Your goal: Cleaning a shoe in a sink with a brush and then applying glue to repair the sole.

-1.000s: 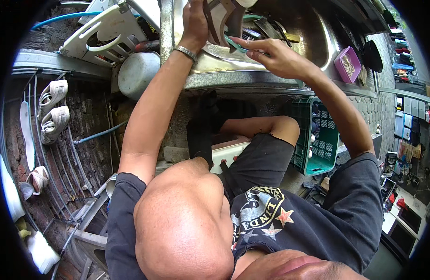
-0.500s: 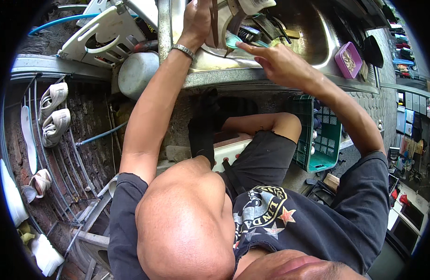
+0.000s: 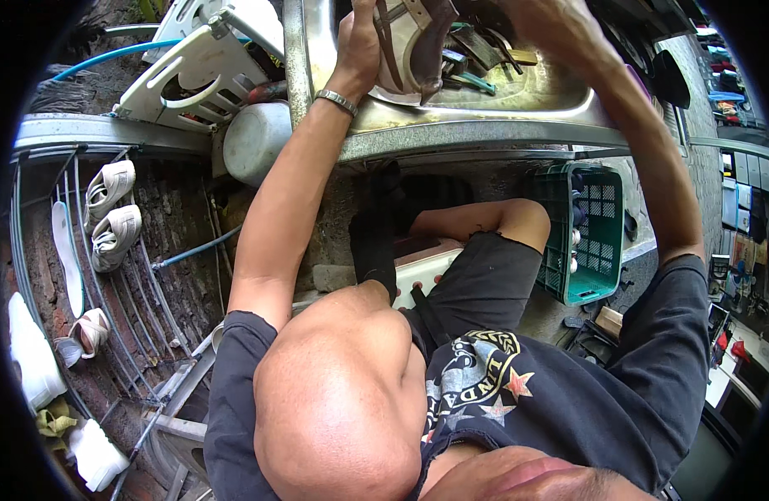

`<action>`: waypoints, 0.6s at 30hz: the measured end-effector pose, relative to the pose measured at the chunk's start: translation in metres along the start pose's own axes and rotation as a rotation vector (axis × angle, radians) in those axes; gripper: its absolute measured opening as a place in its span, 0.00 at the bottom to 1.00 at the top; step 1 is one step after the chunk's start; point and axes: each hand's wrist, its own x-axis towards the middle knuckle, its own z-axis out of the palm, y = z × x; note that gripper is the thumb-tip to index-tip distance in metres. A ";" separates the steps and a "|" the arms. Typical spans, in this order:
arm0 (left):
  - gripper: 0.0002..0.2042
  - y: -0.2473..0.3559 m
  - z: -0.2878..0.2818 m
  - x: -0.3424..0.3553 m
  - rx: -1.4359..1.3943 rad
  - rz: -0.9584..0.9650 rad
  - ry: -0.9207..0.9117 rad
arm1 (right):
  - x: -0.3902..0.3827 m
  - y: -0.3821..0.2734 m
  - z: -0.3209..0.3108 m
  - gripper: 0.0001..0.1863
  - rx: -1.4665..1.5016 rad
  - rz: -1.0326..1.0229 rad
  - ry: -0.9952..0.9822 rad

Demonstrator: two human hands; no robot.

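Over the metal sink [image 3: 568, 108], my left hand [image 3: 358, 48] is closed around a tan and brown leather shoe with straps, seemingly a sandal [image 3: 426, 54]. A wristwatch [image 3: 337, 102] is on my left wrist. My right hand [image 3: 555, 29] reaches over the sink's far right part. Its fingers run past the upper edge of the view, so what they touch or hold is hidden. In the basin beside the sandal lie a teal-handled tool, perhaps a brush [image 3: 474, 82], several dark tools [image 3: 480, 46] and a small yellowish block [image 3: 523, 58].
A green plastic crate [image 3: 597, 292] stands below the sink, right of my knee. White shoes [image 3: 117, 238] rest on a metal rack at left. A whitish bucket [image 3: 255, 142] and a white plastic chair [image 3: 184, 79] are beside the sink's left end.
My right hand has moved up and right, away from the sandal, where it held a teal brush. The sandal is still in my left hand. My right forearm now covers most of the pink basket.
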 end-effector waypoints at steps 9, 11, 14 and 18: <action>0.32 0.000 -0.008 0.003 -0.029 -0.027 -0.008 | -0.034 -0.063 0.042 0.25 0.579 0.182 -0.280; 0.32 -0.004 -0.006 0.003 -0.007 -0.039 -0.050 | -0.024 -0.047 0.014 0.22 0.879 0.417 -0.531; 0.32 -0.009 -0.008 0.003 0.000 -0.049 -0.065 | -0.008 -0.044 -0.011 0.24 1.060 0.758 -0.429; 0.32 -0.006 -0.018 0.004 -0.260 -0.176 -0.053 | -0.009 -0.069 0.002 0.25 0.660 0.413 -0.330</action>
